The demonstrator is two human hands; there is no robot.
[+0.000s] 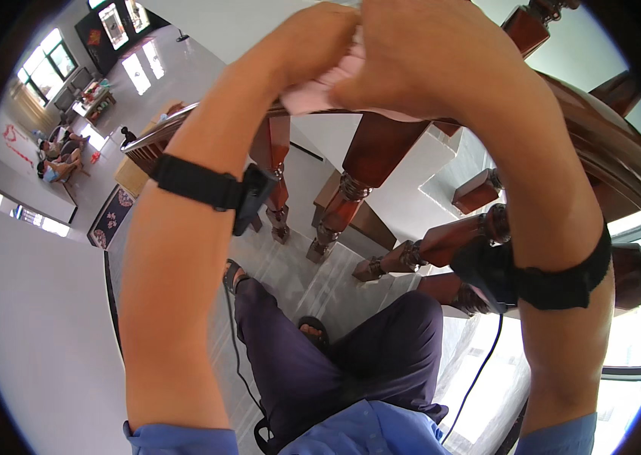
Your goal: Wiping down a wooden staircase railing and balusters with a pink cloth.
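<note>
Both hands meet at the top of the view over a dark wooden stair handrail [599,122]. A pale pink cloth [312,96] is bunched between them and lies against the rail. My left hand [320,42] is at the cloth's upper left side, its fingers largely hidden. My right hand [405,62] presses on the cloth from the right, thumb pointing left, slightly blurred. Under the rail stand turned wooden balusters [383,148]. A black strap with a small device [255,196] is on the left forearm, another strap [559,284] on the right.
Grey stair flooring [320,284] lies under my sandalled feet. Black cables hang beside both legs. A white wall [36,318] is at the left. Far below, people [59,165] sit near a low table [93,102], and a patterned mat [111,216] lies on the floor.
</note>
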